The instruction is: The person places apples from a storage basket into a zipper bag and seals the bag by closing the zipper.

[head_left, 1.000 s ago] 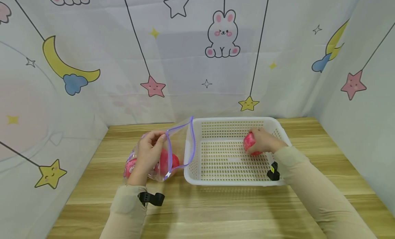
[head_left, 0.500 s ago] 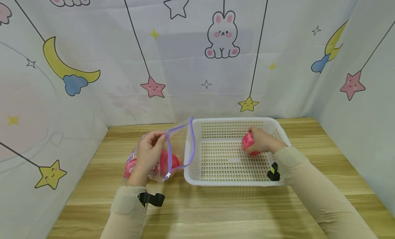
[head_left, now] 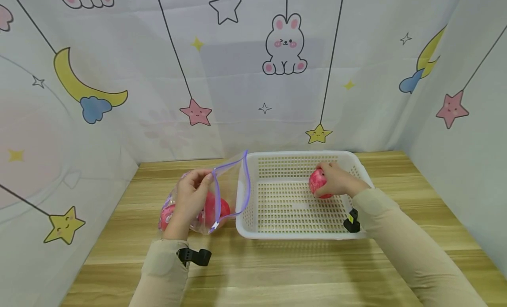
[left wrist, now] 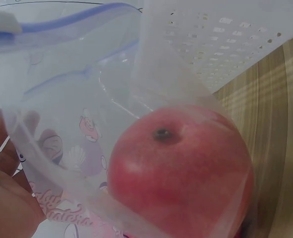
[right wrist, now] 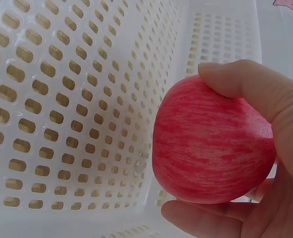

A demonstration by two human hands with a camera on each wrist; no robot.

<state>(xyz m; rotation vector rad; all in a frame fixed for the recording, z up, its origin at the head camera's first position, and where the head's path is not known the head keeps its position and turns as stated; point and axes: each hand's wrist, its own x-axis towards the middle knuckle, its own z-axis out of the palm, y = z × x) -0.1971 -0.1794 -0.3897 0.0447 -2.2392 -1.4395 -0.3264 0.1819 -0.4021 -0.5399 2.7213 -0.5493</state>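
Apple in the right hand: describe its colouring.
The apple is red with paler streaks, clearest in the right wrist view.

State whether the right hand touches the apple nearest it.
Touching. The right wrist view shows the right hand gripping the apple, with digits directly against its top and underside.

1. Left arm (head_left: 160,276), beige-sleeved, enters the head view from 7 o'clock, pointing toward 1.
2. Left hand (head_left: 191,193) sits at 8 o'clock, fingers (head_left: 196,174) bent, pinching against the thumb (head_left: 205,183).
3. Right arm (head_left: 412,249), sleeved alike, slants in from 4 o'clock, pointing between 10 and 11.
4. Right hand (head_left: 339,180) lies at 4 o'clock, gripping; in the right wrist view, its thumb (right wrist: 228,79) shows at 2, fingers (right wrist: 201,218) at 5.
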